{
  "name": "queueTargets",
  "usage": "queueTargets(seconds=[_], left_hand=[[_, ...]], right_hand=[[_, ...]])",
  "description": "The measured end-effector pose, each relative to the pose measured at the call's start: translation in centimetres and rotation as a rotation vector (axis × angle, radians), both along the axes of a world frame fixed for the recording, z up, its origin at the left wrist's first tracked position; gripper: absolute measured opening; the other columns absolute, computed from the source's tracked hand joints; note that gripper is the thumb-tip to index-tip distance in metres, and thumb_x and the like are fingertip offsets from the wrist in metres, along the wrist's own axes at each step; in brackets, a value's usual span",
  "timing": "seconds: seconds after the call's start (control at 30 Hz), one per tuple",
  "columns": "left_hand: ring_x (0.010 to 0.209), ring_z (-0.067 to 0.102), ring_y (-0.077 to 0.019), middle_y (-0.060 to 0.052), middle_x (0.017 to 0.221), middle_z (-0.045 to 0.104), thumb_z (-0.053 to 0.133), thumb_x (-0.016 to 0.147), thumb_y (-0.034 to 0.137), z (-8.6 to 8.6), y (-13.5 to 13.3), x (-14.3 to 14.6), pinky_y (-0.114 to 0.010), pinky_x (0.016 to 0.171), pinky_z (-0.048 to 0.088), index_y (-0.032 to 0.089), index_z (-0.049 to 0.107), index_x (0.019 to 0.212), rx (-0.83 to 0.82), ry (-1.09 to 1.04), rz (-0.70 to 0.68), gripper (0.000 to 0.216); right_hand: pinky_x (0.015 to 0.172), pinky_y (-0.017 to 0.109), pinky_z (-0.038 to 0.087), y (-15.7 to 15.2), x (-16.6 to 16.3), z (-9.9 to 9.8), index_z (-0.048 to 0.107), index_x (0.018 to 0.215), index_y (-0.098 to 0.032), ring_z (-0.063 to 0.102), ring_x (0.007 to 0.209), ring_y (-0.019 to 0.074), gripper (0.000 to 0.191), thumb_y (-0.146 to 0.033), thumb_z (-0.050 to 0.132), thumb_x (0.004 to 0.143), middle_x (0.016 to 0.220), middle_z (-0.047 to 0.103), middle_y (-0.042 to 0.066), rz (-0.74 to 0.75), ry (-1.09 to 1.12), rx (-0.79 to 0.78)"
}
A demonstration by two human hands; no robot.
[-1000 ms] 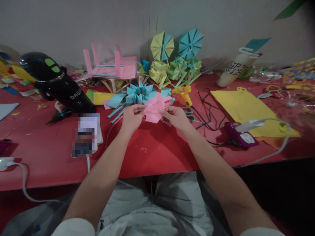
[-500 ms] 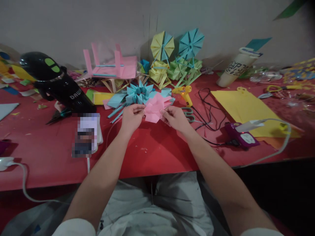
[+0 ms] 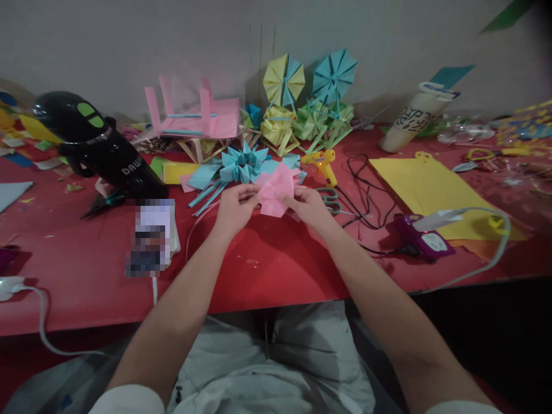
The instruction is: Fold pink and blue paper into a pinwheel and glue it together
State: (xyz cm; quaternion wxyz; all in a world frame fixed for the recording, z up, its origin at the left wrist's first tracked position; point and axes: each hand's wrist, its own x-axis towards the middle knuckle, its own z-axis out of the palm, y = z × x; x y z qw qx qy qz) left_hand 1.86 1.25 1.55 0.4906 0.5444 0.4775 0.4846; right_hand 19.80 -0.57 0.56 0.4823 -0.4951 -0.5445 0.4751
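Between my two hands is a folded pink paper piece (image 3: 276, 192), creased and many-sided, held a little above the red table. My left hand (image 3: 236, 208) pinches its left edge between thumb and fingers. On the right edge, my right hand (image 3: 308, 206) grips it with the thumb on the near face and the fingers behind, partly hidden. Just beyond lies a blue folded paper star (image 3: 244, 164) with blue paper strips beside it. A yellow hot glue gun (image 3: 321, 165) and green-handled scissors (image 3: 331, 201) lie right of the pink piece.
A phone (image 3: 150, 238) and a leaning black bottle (image 3: 101, 144) are on the left. Pink, yellow, blue and green paper models (image 3: 284, 80) stand along the wall. To the right are yellow sheets (image 3: 431, 192), a purple power adapter (image 3: 425, 238), dark cable and a tilted cup (image 3: 414, 118).
The pink paper piece has turned and tilted between my hands, its face now showing more upright. My left hand has shifted slightly to the right.
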Motion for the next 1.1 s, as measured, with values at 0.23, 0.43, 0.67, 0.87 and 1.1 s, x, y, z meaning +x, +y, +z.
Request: queueTargets(seconds=[0.23, 0.43, 0.67, 0.87, 1.1], left_hand=[[0.073, 0.07, -0.0177, -0.005, 0.078, 0.074, 0.07, 0.069, 0.019, 0.2, 0.1, -0.2, -0.036, 0.077, 0.062, 0.014, 0.074, 0.086, -0.047, -0.09, -0.065, 0.017], [0.071, 0.069, -0.0174, -0.004, 0.075, 0.073, 0.076, 0.066, 0.03, 0.0, 0.2, -0.2, -0.035, 0.074, 0.061, 0.014, 0.074, 0.083, -0.056, -0.133, -0.074, 0.023], [0.081, 0.071, -0.0199, -0.008, 0.089, 0.077, 0.086, 0.059, 0.034, -0.7, -0.2, 0.4, -0.031, 0.074, 0.057, 0.013, 0.073, 0.093, 0.027, -0.035, -0.086, 0.042], [0.074, 0.07, -0.0188, -0.007, 0.082, 0.076, 0.085, 0.061, 0.035, -0.4, -0.1, 0.2, -0.03, 0.069, 0.057, 0.014, 0.075, 0.083, 0.044, -0.004, -0.106, 0.032], [0.079, 0.073, -0.0239, -0.008, 0.078, 0.077, 0.086, 0.062, 0.039, 0.4, -0.3, -0.1, -0.038, 0.076, 0.061, 0.013, 0.077, 0.086, -0.074, -0.07, -0.159, 0.036]], right_hand=[[0.042, 0.023, 0.029, 0.1, 0.1, 0.1, 0.055, 0.059, -0.018, 0.038, 0.046, 0.0072, 0.053, -0.065, 0.078, 0.064, 0.051, 0.047, -0.003, -0.006, 0.025, -0.035], [0.045, 0.024, 0.03, 0.1, 0.2, -0.2, 0.054, 0.059, -0.017, 0.039, 0.049, 0.0076, 0.052, -0.063, 0.077, 0.067, 0.054, 0.046, -0.003, -0.004, 0.016, 0.033], [0.05, 0.025, 0.036, 0.4, 0.2, -1.0, 0.062, 0.065, -0.016, 0.044, 0.055, 0.0092, 0.044, -0.058, 0.076, 0.072, 0.063, 0.052, -0.001, 0.096, 0.008, 0.121], [0.051, 0.025, 0.038, 0.4, 0.1, -0.8, 0.063, 0.067, -0.016, 0.044, 0.055, 0.0093, 0.043, -0.058, 0.075, 0.073, 0.063, 0.053, -0.001, 0.11, -0.015, 0.12], [0.046, 0.024, 0.029, 0.0, 0.1, 0.3, 0.059, 0.06, -0.016, 0.038, 0.052, 0.0085, 0.047, -0.059, 0.075, 0.071, 0.058, 0.047, -0.002, 0.075, -0.01, 0.109]])
